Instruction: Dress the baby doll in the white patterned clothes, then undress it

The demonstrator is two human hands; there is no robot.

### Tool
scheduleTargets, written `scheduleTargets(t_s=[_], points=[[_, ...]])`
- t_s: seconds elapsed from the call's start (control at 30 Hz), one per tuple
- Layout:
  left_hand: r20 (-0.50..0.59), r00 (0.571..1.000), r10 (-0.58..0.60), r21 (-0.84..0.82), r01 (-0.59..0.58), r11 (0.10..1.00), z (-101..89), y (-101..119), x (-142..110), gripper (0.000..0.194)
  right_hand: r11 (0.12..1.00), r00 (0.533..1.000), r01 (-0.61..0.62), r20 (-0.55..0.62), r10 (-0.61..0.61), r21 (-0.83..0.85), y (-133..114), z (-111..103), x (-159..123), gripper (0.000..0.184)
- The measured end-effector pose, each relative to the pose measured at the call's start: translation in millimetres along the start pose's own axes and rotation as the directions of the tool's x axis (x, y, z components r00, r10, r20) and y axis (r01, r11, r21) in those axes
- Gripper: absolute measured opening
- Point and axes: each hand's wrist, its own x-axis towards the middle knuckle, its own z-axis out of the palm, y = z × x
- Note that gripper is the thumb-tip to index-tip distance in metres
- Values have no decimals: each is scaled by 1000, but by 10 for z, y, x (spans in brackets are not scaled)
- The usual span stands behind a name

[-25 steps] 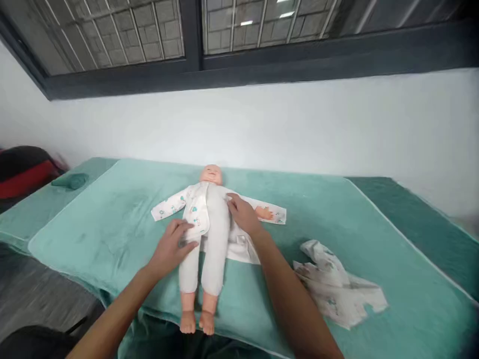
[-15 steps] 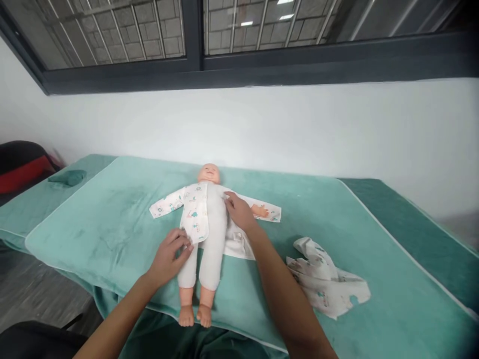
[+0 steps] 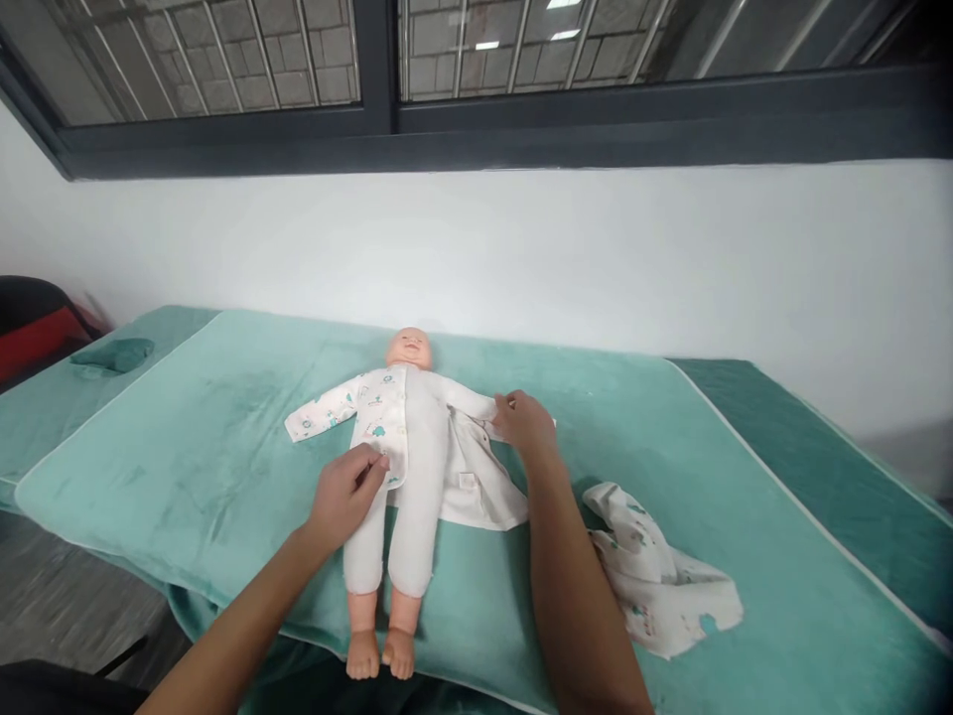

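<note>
Left hand (image 3: 348, 489) pinches shirt (image 3: 379, 409) at its front hem. Right hand (image 3: 525, 419) is curled over doll's (image 3: 422, 457) arm end; can't tell if gripping. Doll's face-up on bed (image 3: 223, 447), torso between hands. Crumpled cloth (image 3: 662, 581) lies nearer than right hand, outside its forearm.

single head-worn view, close, facing forward and down over table (image 3: 194, 437)
</note>
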Motion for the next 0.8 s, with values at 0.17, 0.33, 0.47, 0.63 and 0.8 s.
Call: scheduleTargets(t_s=[0.17, 0.33, 0.47, 0.63, 0.8], points=[[38, 985, 169, 42, -170, 984, 89, 229, 513, 28, 722, 950, -185, -67, 305, 666, -79, -119, 64, 18], [115, 911, 395, 320, -410, 854, 349, 427, 1055, 31, -56, 976, -84, 93, 197, 995, -238, -253, -11, 14], [347, 838, 422, 397, -539, 743, 606, 502, 1363, 50, -224, 968, -240, 251, 25, 945, -412, -201, -102, 13], [466, 817, 339, 454, -550, 701, 641, 499, 1579, 31, 318, 988, -106, 64, 140, 942, -325, -160, -71, 16], [404, 828, 389, 512, -557, 653, 470, 527, 1628, 34, 952, 989, -32, 146, -13, 305, -203, -16, -110, 20]])
